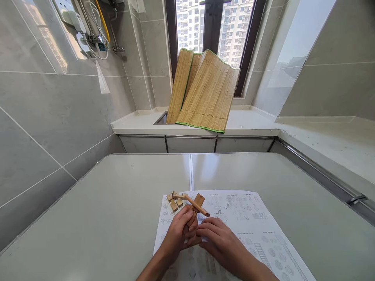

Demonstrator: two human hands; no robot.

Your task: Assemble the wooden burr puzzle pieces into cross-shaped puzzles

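My left hand [178, 230] is closed around the lower end of a crossed set of wooden puzzle bars [197, 204], holding it just above a printed instruction sheet [249, 222]. My right hand [218, 238] lies beside it, fingertips curled against the same wooden piece near its base. One thin bar sticks out to the right at a slant. Several small loose wooden blocks [175, 201] lie on the sheet's upper left corner, just beyond my left hand.
The sheet rests on a pale grey table [117, 210] with a seam down its middle. Behind it runs a white counter [249, 121] with a sink corner, and a folded bamboo mat [205, 89] leans against the window. Tiled walls stand on both sides.
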